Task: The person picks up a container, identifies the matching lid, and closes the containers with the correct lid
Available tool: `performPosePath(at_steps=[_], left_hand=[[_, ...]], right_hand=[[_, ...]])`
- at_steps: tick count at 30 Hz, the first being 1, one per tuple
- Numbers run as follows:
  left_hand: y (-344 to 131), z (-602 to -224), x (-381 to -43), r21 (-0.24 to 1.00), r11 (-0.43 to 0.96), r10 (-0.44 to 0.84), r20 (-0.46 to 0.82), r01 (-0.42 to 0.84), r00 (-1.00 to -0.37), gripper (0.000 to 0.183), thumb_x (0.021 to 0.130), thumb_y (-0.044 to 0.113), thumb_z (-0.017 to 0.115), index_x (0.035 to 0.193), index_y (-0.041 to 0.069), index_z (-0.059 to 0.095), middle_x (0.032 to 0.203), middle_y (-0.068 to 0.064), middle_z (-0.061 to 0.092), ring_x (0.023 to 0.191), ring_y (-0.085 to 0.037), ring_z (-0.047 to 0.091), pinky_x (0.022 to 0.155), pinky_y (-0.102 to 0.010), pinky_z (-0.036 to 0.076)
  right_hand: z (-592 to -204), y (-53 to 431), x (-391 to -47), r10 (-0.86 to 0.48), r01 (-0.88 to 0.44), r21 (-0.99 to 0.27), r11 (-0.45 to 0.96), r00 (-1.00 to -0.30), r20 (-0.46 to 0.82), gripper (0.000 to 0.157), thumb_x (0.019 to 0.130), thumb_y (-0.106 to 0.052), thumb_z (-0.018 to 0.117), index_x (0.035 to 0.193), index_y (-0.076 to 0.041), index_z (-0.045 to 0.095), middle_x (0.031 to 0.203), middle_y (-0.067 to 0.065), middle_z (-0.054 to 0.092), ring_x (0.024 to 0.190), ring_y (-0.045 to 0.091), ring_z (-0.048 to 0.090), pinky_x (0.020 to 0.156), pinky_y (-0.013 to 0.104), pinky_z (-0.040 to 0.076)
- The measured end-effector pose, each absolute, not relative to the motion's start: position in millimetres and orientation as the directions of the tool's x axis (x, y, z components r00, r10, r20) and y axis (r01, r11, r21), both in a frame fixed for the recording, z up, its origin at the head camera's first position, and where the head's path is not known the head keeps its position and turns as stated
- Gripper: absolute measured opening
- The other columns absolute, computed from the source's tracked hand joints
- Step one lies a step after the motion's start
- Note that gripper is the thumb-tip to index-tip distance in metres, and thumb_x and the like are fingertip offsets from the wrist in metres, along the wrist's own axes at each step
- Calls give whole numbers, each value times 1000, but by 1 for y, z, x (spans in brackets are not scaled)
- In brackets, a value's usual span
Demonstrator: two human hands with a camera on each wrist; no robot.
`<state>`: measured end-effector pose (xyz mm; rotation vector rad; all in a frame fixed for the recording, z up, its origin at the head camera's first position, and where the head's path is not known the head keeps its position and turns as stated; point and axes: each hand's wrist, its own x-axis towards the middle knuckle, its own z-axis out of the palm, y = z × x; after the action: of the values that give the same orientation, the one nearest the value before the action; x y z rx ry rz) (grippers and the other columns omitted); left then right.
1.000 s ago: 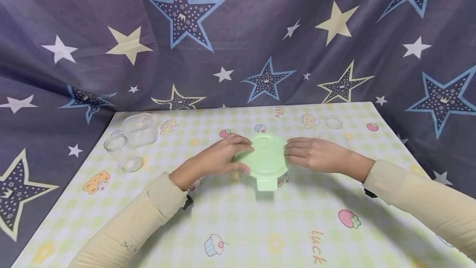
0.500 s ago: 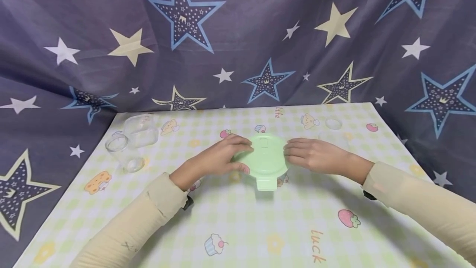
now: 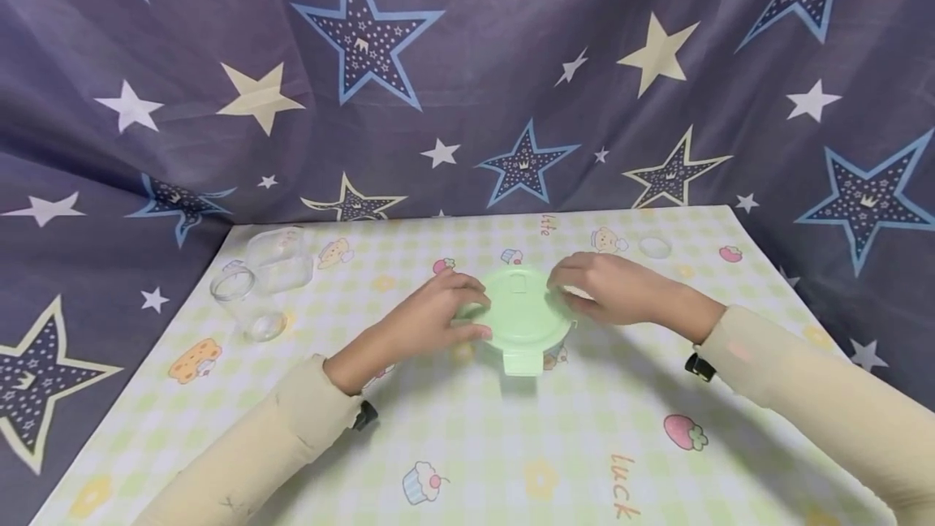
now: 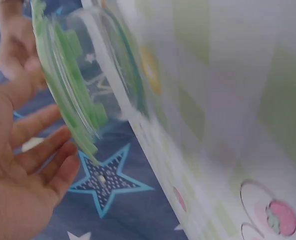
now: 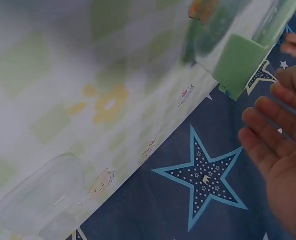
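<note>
A round, clear food container with a pale green lid [image 3: 520, 311] stands at the middle of the table. Its front latch flap [image 3: 523, 362] sticks out toward me. My left hand [image 3: 438, 311] is at the lid's left edge, thumb and fingers spread and fingertips close on its top. In the left wrist view the fingers [image 4: 43, 155] are loosely bent beside the lid, with the container's clear wall [image 4: 95, 70] beyond. My right hand [image 3: 609, 286] is over the lid's right edge. In the right wrist view its fingers [image 5: 272, 127] extend apart from the green side flap [image 5: 240, 65].
At the back left stand a clear jar [image 3: 244, 303] and a clear boxy container [image 3: 281, 258]. A small clear round piece [image 3: 655, 247] lies at the back right, and a clear rectangular container [image 5: 43, 195] shows in the right wrist view. A starry curtain [image 3: 467, 63] hangs behind the table.
My right hand has risen and shifted slightly left over the lid's edge, its fingers no longer flat against the side. My left hand's fingers have spread a little. The container has stayed in place.
</note>
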<state>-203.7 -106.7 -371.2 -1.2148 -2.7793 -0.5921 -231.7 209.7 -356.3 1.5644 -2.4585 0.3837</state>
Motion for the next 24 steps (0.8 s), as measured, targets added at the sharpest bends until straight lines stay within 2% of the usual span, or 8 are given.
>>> performPosePath(at_steps=[1, 5, 7, 9, 12, 14, 18, 24], left_hand=[[-106, -370, -200, 329, 629, 676, 214, 704, -705, 41, 91, 39, 78, 117, 8, 74, 125, -5, 67, 120, -22, 60, 108, -39, 47], [-102, -367, -185, 423, 667, 563, 252, 613, -787, 24, 92, 30, 79, 105, 9, 77, 103, 0, 72, 89, -14, 66, 81, -30, 57], [-99, -369, -179, 500, 672, 491, 251, 546, -834, 16, 92, 26, 79, 95, 10, 77, 90, 3, 72, 75, -10, 64, 70, -26, 56], [-97, -372, -173, 578, 673, 411, 227, 461, -883, 13, 90, 24, 81, 87, 13, 75, 79, 6, 71, 67, -8, 62, 65, -25, 54], [-94, -380, -168, 679, 649, 311, 176, 344, -934, 15, 89, 21, 82, 87, 12, 71, 74, 7, 67, 64, -8, 60, 63, -27, 54], [-92, -383, -165, 736, 621, 259, 129, 268, -957, 17, 88, 19, 82, 92, 9, 69, 78, 5, 66, 66, -11, 61, 65, -29, 54], [-87, -387, -160, 808, 556, 214, 89, 196, -973, 22, 88, 15, 81, 102, 5, 67, 88, -3, 63, 74, -15, 61, 70, -30, 56], [-83, -391, -158, 836, 525, 158, 88, 160, -983, 20, 87, 15, 82, 102, 8, 71, 95, -4, 63, 83, -16, 61, 76, -31, 56]], right_hand=[[-355, 207, -234, -843, -893, -135, 429, -450, 295, 18, 93, -10, 74, 111, -5, 71, 109, 6, 71, 102, 21, 68, 88, 38, 58], [-357, 197, -240, -787, -811, -266, 520, -576, 218, 40, 94, -26, 76, 124, -1, 68, 120, 10, 70, 111, 26, 67, 96, 43, 56], [-359, 193, -243, -760, -757, -363, 544, -628, 170, 46, 94, -26, 77, 128, 2, 64, 123, 13, 69, 111, 29, 68, 96, 43, 57], [-361, 189, -245, -726, -676, -466, 570, -680, 99, 52, 94, -24, 77, 132, 6, 60, 124, 17, 68, 109, 31, 69, 94, 43, 58], [-361, 186, -248, -663, -527, -595, 607, -748, -14, 57, 94, -22, 77, 137, 9, 54, 123, 22, 67, 107, 34, 69, 90, 42, 60], [-361, 184, -249, -607, -412, -651, 637, -789, -96, 61, 94, -24, 77, 140, 9, 52, 125, 24, 66, 110, 36, 68, 92, 43, 59], [-363, 183, -251, -522, -241, -716, 655, -830, -198, 57, 94, -24, 77, 139, 4, 56, 127, 21, 66, 116, 35, 65, 95, 44, 57], [-364, 183, -249, -493, -210, -723, 658, -846, -202, 55, 93, -26, 78, 137, 2, 60, 126, 21, 66, 119, 37, 62, 99, 47, 55]])
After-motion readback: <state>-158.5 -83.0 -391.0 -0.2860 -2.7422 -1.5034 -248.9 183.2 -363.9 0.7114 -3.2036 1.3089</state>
